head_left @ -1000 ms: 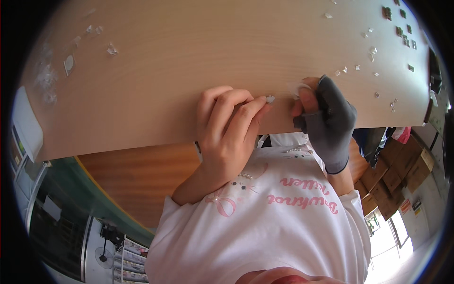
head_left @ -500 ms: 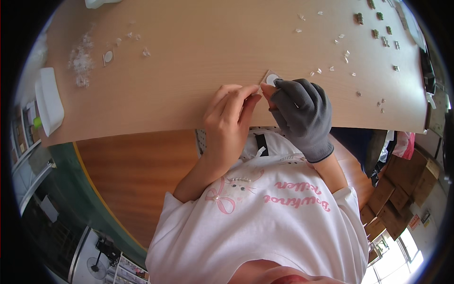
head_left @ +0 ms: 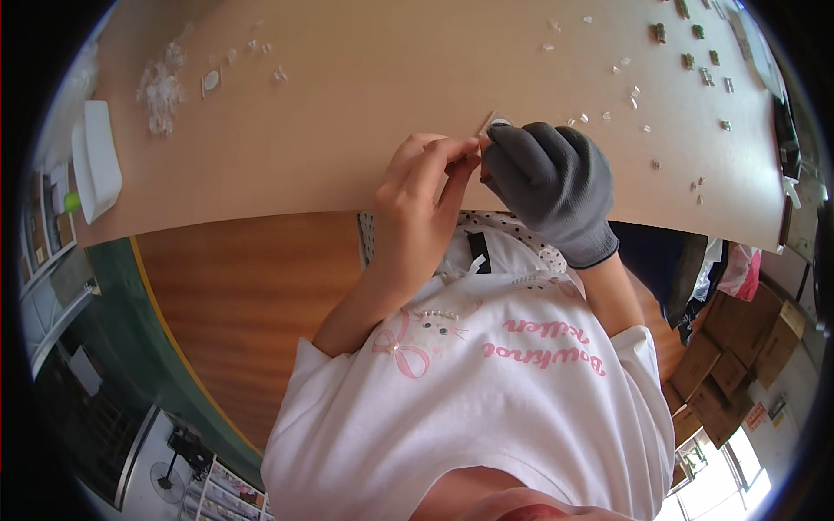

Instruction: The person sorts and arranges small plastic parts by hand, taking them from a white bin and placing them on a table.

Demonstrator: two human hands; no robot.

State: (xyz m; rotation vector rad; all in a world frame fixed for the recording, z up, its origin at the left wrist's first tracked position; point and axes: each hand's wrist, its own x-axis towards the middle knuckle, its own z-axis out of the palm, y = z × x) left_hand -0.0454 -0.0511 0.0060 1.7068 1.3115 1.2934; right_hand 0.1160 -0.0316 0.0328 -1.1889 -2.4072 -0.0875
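My bare left hand is closed in a pinch, its thumb and forefinger meeting close beside my right fingertips. What lies between them is too small to make out. My right hand, in a grey glove with bare fingertips, is curled with its fingers pressed together; whatever it grips is hidden. Just beyond the right fingertips shows a small clear square piece with a white disc, partly covered by the glove. Whether the right hand holds this piece or only touches it, I cannot tell.
At the left are a pile of clear plastic bits, a similar square with a white disc and a white tray. Clear bits lie scattered right of my hands. Small greenish and metallic pieces sit at the far right.
Both hands have shifted slightly, the right one turning inward and covering more of the square piece. The fingertips stay together. The whole view has tilted a little.
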